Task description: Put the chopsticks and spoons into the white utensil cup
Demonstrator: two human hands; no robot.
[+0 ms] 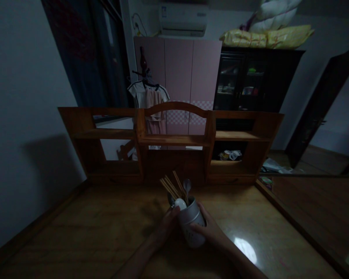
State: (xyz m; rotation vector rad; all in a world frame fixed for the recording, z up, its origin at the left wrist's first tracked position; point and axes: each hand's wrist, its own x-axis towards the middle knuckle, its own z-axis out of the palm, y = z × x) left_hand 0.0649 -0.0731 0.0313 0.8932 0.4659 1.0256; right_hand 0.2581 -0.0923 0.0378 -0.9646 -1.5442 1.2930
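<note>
A pale grey cylindrical utensil holder (pixel 189 219) leans slightly over the wooden desk, its base low in the view. Wooden chopsticks (pixel 169 186), a metal spoon (pixel 187 185) and a rounded white utensil head, perhaps a spoon (pixel 180 204), stick out of its top. A second dark metal utensil (pixel 171 199) shows at the left. My right hand (pixel 206 224) wraps round the holder's right side, thumb across its front. At the upper left rim my left hand (pixel 169 220) is closed, its thumb by the white head; its other fingers are partly hidden.
The wooden desk (pixel 110 224) carries a shelf unit (pixel 174 139) along its back edge. A white wall (pixel 31 116) borders it at left. A plastic bag (pixel 234 155) shows through the right compartment. Beyond stand a pink wardrobe (pixel 178 69) and a black cabinet (pixel 256 81).
</note>
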